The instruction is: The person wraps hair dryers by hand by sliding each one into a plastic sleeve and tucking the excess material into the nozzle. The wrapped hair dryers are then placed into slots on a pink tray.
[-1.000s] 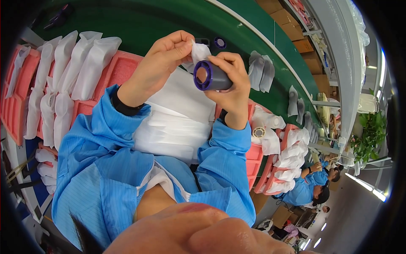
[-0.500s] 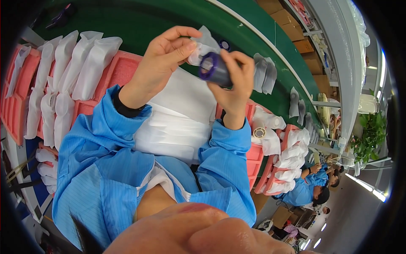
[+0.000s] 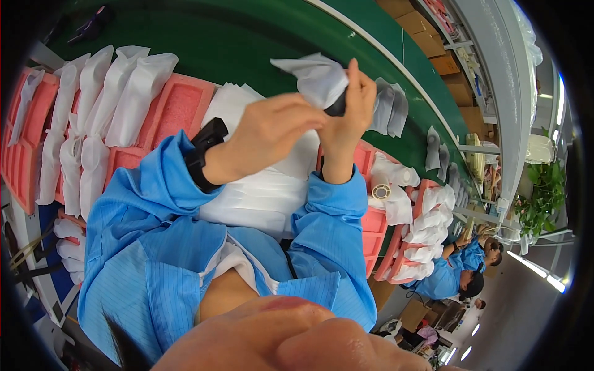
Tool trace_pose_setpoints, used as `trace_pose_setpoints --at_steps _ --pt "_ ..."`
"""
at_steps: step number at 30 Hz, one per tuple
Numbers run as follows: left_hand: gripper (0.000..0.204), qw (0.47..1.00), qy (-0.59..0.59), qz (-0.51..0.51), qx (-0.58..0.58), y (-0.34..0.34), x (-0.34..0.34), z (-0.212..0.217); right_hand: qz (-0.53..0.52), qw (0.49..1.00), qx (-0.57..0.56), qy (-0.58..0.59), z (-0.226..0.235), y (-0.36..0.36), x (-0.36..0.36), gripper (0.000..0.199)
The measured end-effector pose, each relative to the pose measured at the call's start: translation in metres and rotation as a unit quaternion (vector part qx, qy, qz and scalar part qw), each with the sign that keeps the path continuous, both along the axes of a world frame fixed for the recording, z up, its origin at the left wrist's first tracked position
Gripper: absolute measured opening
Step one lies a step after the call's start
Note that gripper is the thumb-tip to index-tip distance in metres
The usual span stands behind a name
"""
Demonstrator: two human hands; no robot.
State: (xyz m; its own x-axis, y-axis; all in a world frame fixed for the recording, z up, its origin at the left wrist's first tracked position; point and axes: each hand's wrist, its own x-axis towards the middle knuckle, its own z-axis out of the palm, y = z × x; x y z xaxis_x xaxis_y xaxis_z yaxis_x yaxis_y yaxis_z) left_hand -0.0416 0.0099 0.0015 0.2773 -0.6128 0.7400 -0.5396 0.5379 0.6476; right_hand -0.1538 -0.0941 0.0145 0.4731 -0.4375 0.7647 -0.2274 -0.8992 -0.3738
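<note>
Both hands are up over the green belt (image 3: 247, 37). The right hand (image 3: 348, 117) grips a dark tube (image 3: 337, 106). The left hand (image 3: 275, 133) pinches its white bag (image 3: 315, 77). Pink trays (image 3: 179, 105) hold more white bags (image 3: 117, 93).

Green worktop (image 3: 247, 43) with white edge stripe, pink foam trays (image 3: 176, 108) at near side holding white wrapped pieces (image 3: 139, 93), stack of flat white bags (image 3: 266, 191) at centre, further wrapped pieces (image 3: 390, 108) lying directly on the green surface.
</note>
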Motion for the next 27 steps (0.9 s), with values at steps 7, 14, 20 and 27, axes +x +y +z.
trace_pose_setpoints --at_steps 7,14,20,27 --pt "0.039 0.991 -0.037 0.052 0.117 -0.007 0.004 0.009 -0.025 0.997 0.051 -0.047 -0.018 -0.003 0.005 0.059" --pt "0.048 0.993 -0.026 0.019 0.114 -0.009 0.033 0.012 0.164 0.948 0.25 -0.109 -0.014 0.018 0.007 0.062" --pt "0.037 0.972 0.122 -0.183 0.086 -0.014 0.057 0.007 0.162 0.968 0.191 -0.013 -0.013 0.005 0.005 0.059" --pt "0.038 0.984 0.167 -0.023 0.052 -0.011 0.05 0.003 0.11 0.965 0.221 0.09 -0.021 -0.004 -0.007 0.041"
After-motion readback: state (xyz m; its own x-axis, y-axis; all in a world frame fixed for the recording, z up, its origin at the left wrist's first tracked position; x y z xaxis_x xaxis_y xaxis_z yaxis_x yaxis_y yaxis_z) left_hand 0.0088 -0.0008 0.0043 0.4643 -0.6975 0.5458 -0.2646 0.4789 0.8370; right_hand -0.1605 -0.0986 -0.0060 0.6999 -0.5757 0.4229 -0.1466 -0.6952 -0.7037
